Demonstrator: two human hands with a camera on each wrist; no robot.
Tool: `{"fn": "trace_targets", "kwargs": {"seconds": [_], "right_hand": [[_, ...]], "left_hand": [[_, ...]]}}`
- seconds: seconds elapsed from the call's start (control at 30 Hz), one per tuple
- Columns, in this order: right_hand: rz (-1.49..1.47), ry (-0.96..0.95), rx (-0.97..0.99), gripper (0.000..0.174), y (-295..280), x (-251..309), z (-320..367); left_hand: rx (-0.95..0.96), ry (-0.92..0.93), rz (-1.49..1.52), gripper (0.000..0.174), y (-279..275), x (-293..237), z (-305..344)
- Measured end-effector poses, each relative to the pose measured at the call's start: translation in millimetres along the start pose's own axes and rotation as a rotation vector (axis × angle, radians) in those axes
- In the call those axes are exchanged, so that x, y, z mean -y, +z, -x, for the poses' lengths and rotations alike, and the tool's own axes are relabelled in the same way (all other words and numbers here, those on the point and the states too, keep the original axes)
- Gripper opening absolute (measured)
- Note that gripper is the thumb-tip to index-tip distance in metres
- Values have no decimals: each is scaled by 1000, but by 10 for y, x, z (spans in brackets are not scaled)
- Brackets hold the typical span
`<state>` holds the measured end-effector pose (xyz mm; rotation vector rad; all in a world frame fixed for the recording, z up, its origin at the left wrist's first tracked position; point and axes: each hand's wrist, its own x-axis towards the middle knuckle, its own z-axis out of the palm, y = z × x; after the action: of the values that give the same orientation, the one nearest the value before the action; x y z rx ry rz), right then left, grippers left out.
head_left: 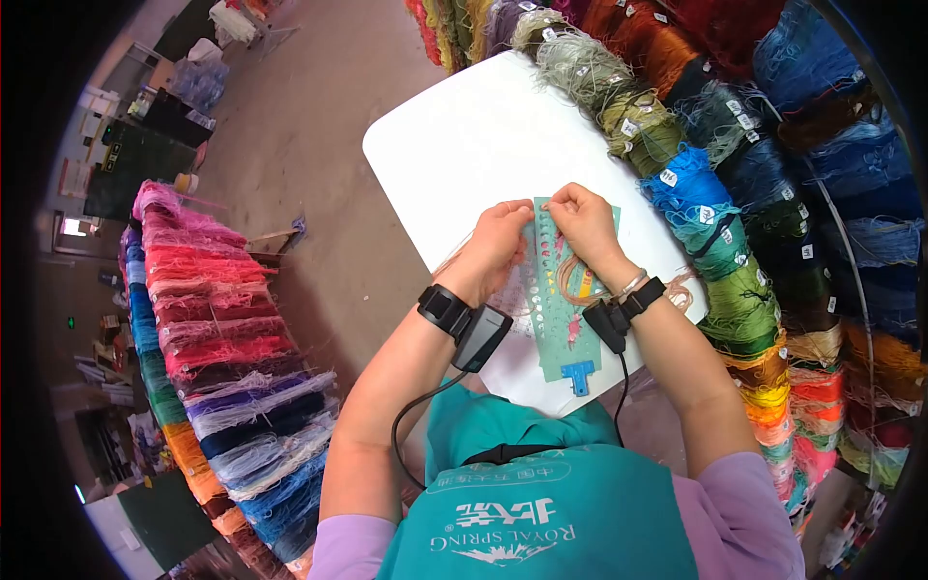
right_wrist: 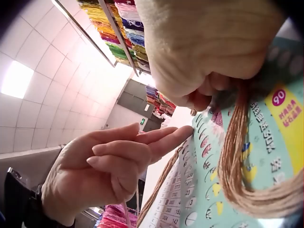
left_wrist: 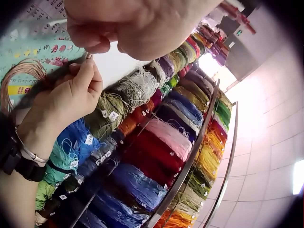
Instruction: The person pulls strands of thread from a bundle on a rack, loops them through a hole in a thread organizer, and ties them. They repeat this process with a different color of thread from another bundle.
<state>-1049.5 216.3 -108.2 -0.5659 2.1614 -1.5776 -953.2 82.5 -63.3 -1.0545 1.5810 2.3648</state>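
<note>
Tan thread [right_wrist: 232, 164] hangs in a loop from the right hand [head_left: 587, 227], draped over a pale green card [head_left: 557, 350] with a row of holes along its edge, on the white worktop [head_left: 454, 135]. Curled fingers of the right hand grip the thread near that edge. The left hand [head_left: 498, 242] has some fingers folded and others reaching to the card's edge; whether it grips thread I cannot tell. A blue clip [head_left: 579, 377] sits at the card's near end, and colourful hanks [head_left: 715, 213] flank the worktop.
</note>
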Motion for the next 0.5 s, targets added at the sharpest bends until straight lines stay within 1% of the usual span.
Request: {"fn": "trace_targets", "kwargs": {"seconds": [0.07,0.17,0.27,0.37,0.5], "right_hand": [[-7,-7,-1,8,-8,18,14],[-12,-25,3,8,-15,32,25],[-29,-53,12,8,-23,34,47],[-69,-62,30,8,-19,-27,34],[-153,-51,62,8,-33,-85,-5]], "left_hand": [[-30,47,-207,27,67,29,-34],[-26,331,-438,24,10,195,-191],[-37,348,-523,23,-25,220,-265],[26,289,-361,23,-18,185,-300],[58,262,-329,17,-36,164,-391]]}}
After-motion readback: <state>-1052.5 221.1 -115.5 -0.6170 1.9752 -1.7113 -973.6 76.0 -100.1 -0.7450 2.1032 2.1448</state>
